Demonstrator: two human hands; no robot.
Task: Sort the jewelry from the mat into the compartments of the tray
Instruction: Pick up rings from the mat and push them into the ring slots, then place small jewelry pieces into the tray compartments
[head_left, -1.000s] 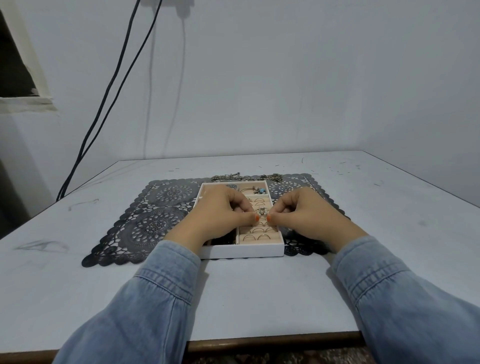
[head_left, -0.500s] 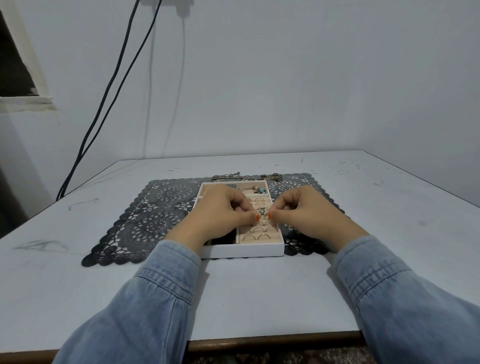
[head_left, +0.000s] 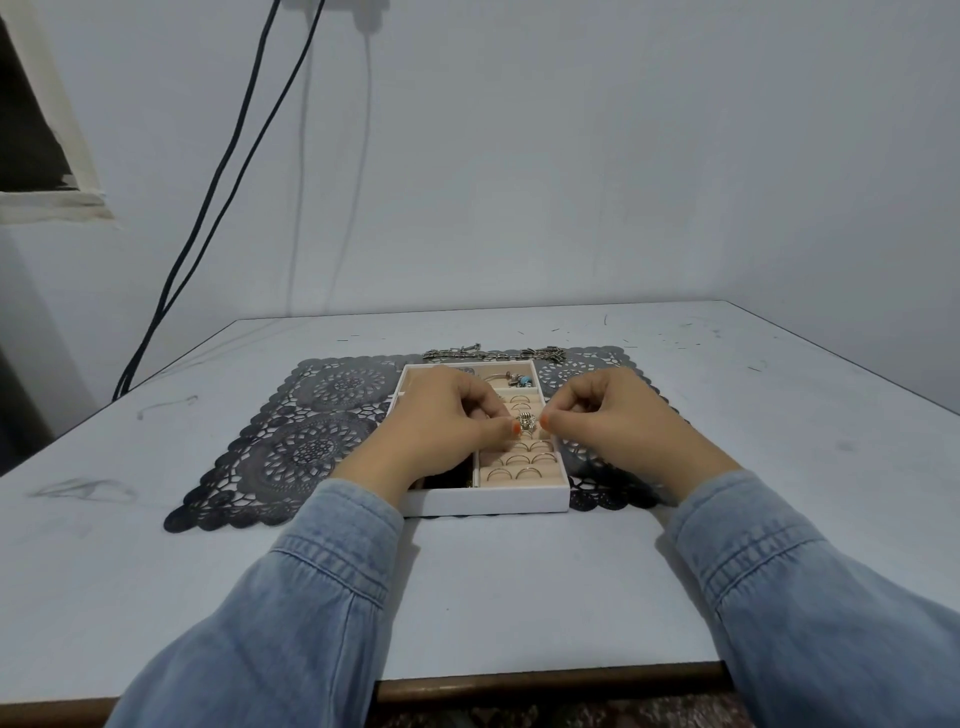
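Since the ornate ring likely must wedge upright into the tray, left hand and right hand pinch it from either side — fingers curled

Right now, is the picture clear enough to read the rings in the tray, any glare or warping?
Head view: soft even light, no glare, faint shadows beside the denim sleeves; wide-angle stretch makes them loom; gold rings in the tray show as thin arcs, the ornate ring too small for detail.
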